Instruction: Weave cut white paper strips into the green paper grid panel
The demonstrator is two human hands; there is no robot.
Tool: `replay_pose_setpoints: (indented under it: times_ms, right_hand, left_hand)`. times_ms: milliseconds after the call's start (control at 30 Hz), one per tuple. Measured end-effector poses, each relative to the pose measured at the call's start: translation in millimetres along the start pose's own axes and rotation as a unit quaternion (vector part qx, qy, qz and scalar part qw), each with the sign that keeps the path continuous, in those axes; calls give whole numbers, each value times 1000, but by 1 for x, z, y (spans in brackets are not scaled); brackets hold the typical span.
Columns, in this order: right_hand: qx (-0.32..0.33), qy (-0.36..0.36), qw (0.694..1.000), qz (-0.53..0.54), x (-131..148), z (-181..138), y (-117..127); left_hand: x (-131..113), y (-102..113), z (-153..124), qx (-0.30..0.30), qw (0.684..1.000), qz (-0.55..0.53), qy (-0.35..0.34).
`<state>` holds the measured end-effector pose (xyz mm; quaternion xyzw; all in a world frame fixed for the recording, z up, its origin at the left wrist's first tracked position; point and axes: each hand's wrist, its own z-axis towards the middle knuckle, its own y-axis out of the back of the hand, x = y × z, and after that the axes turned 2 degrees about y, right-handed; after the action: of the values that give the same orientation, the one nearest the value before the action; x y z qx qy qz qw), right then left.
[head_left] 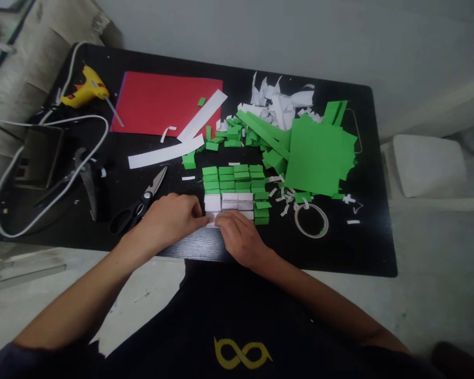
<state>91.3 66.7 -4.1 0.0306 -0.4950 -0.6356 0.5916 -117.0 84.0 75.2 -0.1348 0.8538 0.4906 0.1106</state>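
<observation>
In front of me on the black table lies a panel of small folded paper pieces in rows, green ones (226,178) at the back and right, white ones (229,201) at the front left. My left hand (176,216) reaches in from the left, its thumb and fingers closed at the panel's front left corner. My right hand (240,238) meets it there with its fingers bent together. Between the fingertips of both hands is a white folded paper piece (212,220), partly hidden by the fingers.
Scissors (147,196) lie left of my left hand. Farther left are a yellow glue gun (87,87) and a white cable (105,126). Behind lie a red sheet (158,102) and white strips (166,151). Green sheets (314,158), paper scraps and a tape roll (297,220) are on the right.
</observation>
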Motion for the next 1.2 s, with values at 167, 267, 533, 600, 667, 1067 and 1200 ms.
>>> replay_pose_setpoints:
  times_ms: [167, 267, 533, 600, 667, 1067, 1200]
  right_hand:
    - [4, -7, 1000, 12, 0, 0, 0]
    - [2, -13, 1000, 9, 0, 0, 1]
    - [-24, -18, 999, 20, 1, 0, 2]
    - [-21, -26, 999, 27, 1, 0, 1]
    - [-22, -30, 999, 32, 1, 0, 1]
    - [-38, -33, 998, 29, 1, 2, 1]
    - [-30, -30, 999, 14, 3, 3, 3]
  left_hand:
    - [9, -3, -21, -53, 984, -133, -109]
    - [10, -17, -31, -118, 963, -163, -180]
    - [14, -55, -31, -234, 940, -91, -232]
    - [16, -56, -30, -245, 937, -58, -242]
    - [17, -55, -29, -248, 936, -31, -248]
    - [16, -61, -25, -270, 935, -7, -229]
    - [18, -52, -36, -251, 938, -163, -176]
